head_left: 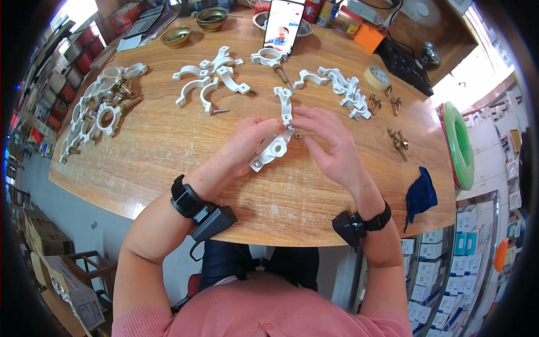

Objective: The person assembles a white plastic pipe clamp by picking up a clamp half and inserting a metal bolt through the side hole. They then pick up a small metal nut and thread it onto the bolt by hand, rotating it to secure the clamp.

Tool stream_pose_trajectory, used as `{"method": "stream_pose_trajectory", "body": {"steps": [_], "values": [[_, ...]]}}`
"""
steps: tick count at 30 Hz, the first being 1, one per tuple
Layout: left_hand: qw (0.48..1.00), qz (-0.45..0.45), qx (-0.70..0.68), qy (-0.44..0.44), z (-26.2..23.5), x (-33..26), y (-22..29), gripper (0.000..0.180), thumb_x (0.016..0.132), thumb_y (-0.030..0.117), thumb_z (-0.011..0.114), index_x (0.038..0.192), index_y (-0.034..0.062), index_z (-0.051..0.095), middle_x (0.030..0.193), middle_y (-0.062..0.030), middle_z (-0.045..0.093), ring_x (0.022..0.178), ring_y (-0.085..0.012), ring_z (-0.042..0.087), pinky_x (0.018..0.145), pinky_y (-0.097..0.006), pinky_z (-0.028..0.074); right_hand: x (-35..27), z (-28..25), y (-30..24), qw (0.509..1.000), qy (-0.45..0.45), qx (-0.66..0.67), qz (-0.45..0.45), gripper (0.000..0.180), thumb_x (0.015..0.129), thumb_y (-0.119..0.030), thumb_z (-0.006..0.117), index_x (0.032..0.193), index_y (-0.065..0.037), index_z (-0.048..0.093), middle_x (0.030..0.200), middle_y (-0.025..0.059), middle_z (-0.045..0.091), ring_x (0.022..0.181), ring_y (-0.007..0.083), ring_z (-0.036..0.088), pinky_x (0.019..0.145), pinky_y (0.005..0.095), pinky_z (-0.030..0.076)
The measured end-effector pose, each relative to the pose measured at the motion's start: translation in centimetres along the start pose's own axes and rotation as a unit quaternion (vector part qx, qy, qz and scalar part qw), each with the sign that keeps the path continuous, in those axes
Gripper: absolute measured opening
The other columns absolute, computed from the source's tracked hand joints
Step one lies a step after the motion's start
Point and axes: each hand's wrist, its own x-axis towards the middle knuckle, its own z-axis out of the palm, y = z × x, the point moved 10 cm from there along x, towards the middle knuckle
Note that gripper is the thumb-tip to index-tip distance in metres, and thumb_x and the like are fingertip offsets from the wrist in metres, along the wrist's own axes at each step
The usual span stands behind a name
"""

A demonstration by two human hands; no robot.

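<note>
My left hand (247, 140) is closed around a white pipe clamp (277, 149) just above the table, near the middle. A second curved white clamp half (284, 102) reaches away from it, meeting it at a small metal screw (290, 128). My right hand (335, 147) has its fingers stretched toward that joint, fingertips at the screw and thumb held apart. A small brass-coloured nut (298, 136) lies between the thumb and the clamp. Beyond the hands, another white clamp (268, 56) with a long bolt (283, 77) lies before a phone (282, 28).
Assembled clamps with bolts (108, 119) cover the left side. Loose clamp halves (193, 91) lie ahead, with a pile (352, 95) to the right. Bolts (399, 144), a tape roll (377, 77), and a dark blue cloth (421, 194) are at right. Bowls (176, 36) stand far left.
</note>
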Motion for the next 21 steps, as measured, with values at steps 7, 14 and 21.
{"method": "stream_pose_trajectory", "body": {"steps": [7,14,21], "values": [[1.000,0.009,0.008,0.006,0.04,-0.02,0.16,0.024,0.078,0.021,0.050,0.087,0.0004,0.055,0.068,-0.0017,0.053,0.054,-0.0079,0.050,0.042,-0.021,0.040,0.05,0.09,-0.16,1.000,-0.005,0.004,-0.001,0.031,0.067,0.006,0.052,0.095,-0.005,0.058,0.106,0.0116,0.054,0.103,0.0281,0.046,0.089,0.0357,0.037],[1.000,0.001,0.021,0.001,0.16,0.10,0.03,0.024,0.078,0.022,0.049,0.086,0.0004,0.055,0.068,-0.0016,0.054,0.053,-0.0075,0.050,0.042,-0.021,0.040,0.07,-0.13,-0.26,1.000,0.001,-0.001,-0.013,0.030,0.067,0.006,0.052,0.094,-0.005,0.058,0.105,0.0110,0.054,0.102,0.0279,0.047,0.088,0.0359,0.037],[1.000,0.002,0.007,0.005,0.06,0.02,0.00,0.024,0.078,0.022,0.049,0.086,0.0006,0.056,0.067,-0.0021,0.054,0.052,-0.0079,0.050,0.041,-0.020,0.039,0.03,0.01,-0.30,1.000,-0.006,-0.022,-0.021,0.031,0.066,0.006,0.052,0.094,-0.005,0.058,0.105,0.0114,0.054,0.101,0.0281,0.048,0.087,0.0358,0.037]]}}
